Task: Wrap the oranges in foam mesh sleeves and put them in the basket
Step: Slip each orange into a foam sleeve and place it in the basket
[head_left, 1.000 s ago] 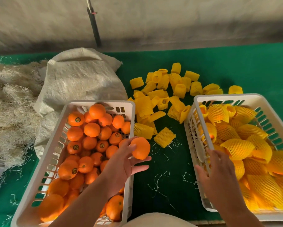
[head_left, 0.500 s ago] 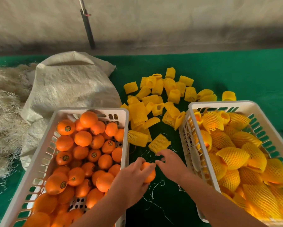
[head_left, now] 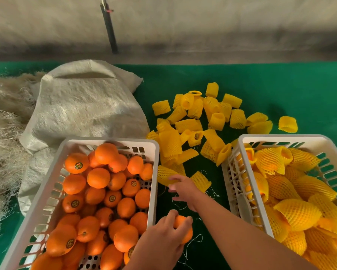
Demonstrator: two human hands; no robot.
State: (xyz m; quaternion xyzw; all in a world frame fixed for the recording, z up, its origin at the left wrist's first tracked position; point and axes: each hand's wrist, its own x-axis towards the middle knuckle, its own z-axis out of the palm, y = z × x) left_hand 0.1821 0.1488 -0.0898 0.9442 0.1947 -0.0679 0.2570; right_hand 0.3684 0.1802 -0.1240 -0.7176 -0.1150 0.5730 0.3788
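A person's left hand (head_left: 163, 238) grips a bare round orange (head_left: 184, 229) above green cloth (head_left: 280, 88), between a white plastic basket of unwrapped oranges (head_left: 52, 191) on the left and a white basket of wrapped fruit (head_left: 235, 191) on the right. The right hand (head_left: 185, 190) touches a yellow foam mesh sleeve (head_left: 165, 175); whether it grips it is unclear.

You are working over a matt green felt-like table cover (head_left: 261, 80). The baskets (head_left: 52, 190) are showing smooth white slotted plastic, the oranges (head_left: 98, 177) a slightly glossy dimpled peel, the sleeves (head_left: 200, 181) soft yellow foam netting. The sack (head_left: 82, 110) is looking like coarse woven plastic, perhaps, beside dry straw-like fibre (head_left: 6, 133).
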